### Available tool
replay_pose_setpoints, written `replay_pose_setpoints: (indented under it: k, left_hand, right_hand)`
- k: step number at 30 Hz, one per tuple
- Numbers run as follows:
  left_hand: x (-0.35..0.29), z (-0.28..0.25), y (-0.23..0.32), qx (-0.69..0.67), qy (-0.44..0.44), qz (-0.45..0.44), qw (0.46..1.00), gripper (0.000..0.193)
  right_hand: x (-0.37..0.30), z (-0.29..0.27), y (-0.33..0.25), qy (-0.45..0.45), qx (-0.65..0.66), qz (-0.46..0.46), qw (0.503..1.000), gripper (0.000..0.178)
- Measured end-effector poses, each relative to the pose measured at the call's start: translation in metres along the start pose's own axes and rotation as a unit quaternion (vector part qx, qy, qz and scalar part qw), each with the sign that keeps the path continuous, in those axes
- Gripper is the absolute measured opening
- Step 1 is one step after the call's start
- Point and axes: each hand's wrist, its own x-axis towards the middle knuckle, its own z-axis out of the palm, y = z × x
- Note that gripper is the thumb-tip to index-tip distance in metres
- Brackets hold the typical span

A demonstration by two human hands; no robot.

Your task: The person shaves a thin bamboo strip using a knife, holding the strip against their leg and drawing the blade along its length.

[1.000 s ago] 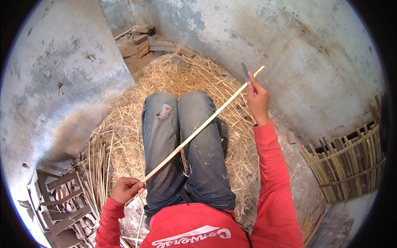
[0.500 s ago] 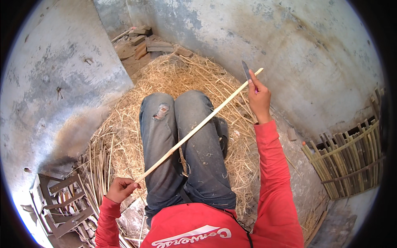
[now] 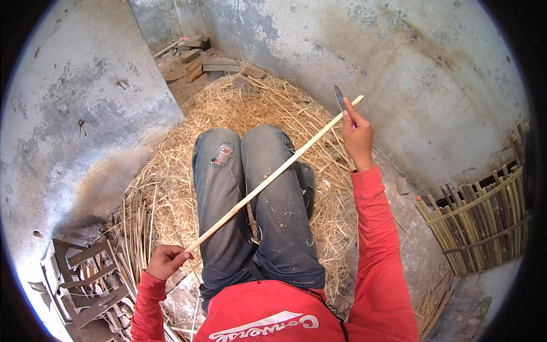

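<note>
A long, pale strip, apparently split bamboo (image 3: 273, 175), slants across my jeans from lower left to upper right. Its near end is pinched between the thumb and fingers of my left hand (image 3: 165, 261), beside my left thigh. Out past my right knee, my right hand (image 3: 358, 139) is closed round a knife (image 3: 338, 98) with a dark blade and a purplish handle, mostly hidden by the fingers. The blade points up and away, crossing close to the strip's far end. My right thumb and forefinger lie against the strip there.
Straw-like shavings (image 3: 228, 105) cover the floor round my legs. Dark broken frames (image 3: 85, 279) and long slats (image 3: 134, 233) lie at left. A slatted bamboo panel (image 3: 484, 222) leans at right. Bricks (image 3: 219, 64) sit in the far corner, between weathered walls (image 3: 353, 51).
</note>
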Motion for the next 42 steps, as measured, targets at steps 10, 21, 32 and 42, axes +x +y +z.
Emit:
replay_pose_setpoints:
  k: [10,21,32,42]
  left_hand:
    - [0.002,0.010,-0.005,0.307,0.234,0.238,0.891,0.016]
    - [0.008,0.012,-0.016,0.391,0.329,0.297,0.807,0.017]
    - [0.008,0.014,-0.018,0.389,0.335,0.300,0.804,0.019]
    - [0.007,0.014,-0.014,0.376,0.335,0.298,0.811,0.018]
  right_hand:
    - [0.002,-0.009,0.001,0.006,-0.014,0.011,1.000,0.036]
    - [0.004,-0.013,0.009,0.005,-0.028,-0.003,1.000,0.035]
    - [0.000,-0.011,0.014,0.014,-0.006,-0.001,1.000,0.035]
    - [-0.002,-0.015,0.009,0.006,-0.016,0.021,1.000,0.036]
